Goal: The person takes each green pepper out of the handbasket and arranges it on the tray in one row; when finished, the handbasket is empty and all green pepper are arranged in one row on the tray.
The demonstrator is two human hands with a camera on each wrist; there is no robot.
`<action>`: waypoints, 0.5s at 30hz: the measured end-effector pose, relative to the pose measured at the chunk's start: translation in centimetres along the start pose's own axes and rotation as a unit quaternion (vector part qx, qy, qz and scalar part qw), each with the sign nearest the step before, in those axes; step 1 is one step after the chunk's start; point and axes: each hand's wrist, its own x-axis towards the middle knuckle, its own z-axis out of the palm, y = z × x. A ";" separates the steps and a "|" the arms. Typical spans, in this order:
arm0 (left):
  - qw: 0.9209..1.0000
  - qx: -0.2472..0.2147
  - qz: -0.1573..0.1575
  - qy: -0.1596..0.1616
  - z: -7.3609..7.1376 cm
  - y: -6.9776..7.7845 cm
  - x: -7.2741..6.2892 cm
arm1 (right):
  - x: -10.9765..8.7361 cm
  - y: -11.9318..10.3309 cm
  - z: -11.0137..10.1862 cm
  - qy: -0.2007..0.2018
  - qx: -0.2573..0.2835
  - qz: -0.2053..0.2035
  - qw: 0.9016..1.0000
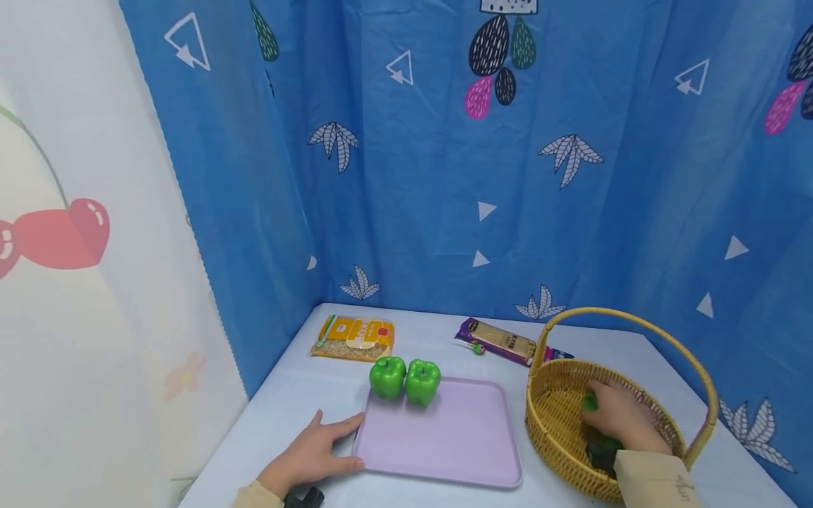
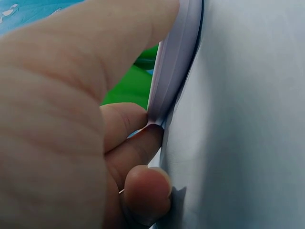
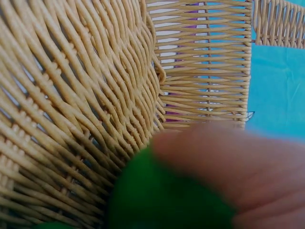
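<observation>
Reaches down into the basket (image 1: 547, 446) with the right hand (image 1: 619, 415), gripping a green item (image 3: 159, 195). Rests the left hand (image 1: 319, 448) open against the left edge of the tray (image 1: 444, 448). Seen from the head, includes two green peppers (image 1: 405, 381) at the tray's far left corner (only green patches from the left wrist). Mostly covered in the basket, too blurred to name even from the right wrist.

A white table (image 1: 267, 430) carries lilac tray (image 1: 444, 444), wicker basket (image 1: 559, 451), two packets (one yellow (image 1: 356, 340), one purple (image 1: 504, 341))
</observation>
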 end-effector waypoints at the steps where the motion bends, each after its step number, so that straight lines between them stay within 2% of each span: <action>1: 1.000 -0.001 -0.001 -0.001 0.0 0.0 0.0 | 0.1 -0.1 0.1 0.008 0.007 -0.023 1.000; 3: 1.000 0.001 0.000 -0.001 0.1 0.0 -0.1 | 0.2 -0.3 0.4 0.026 0.023 -0.067 0.997; 6: 1.000 0.000 0.005 0.000 0.1 -0.1 -0.1 | 0.2 -0.4 0.8 0.043 0.056 -0.102 0.992; 11: 1.000 0.000 0.010 0.004 0.1 -0.1 -0.1 | 0.2 -0.7 1.0 0.038 0.079 -0.116 0.989; 15: 1.000 0.002 0.013 0.005 0.1 -0.2 0.0 | 0.1 -0.8 1.0 0.028 0.058 -0.137 0.988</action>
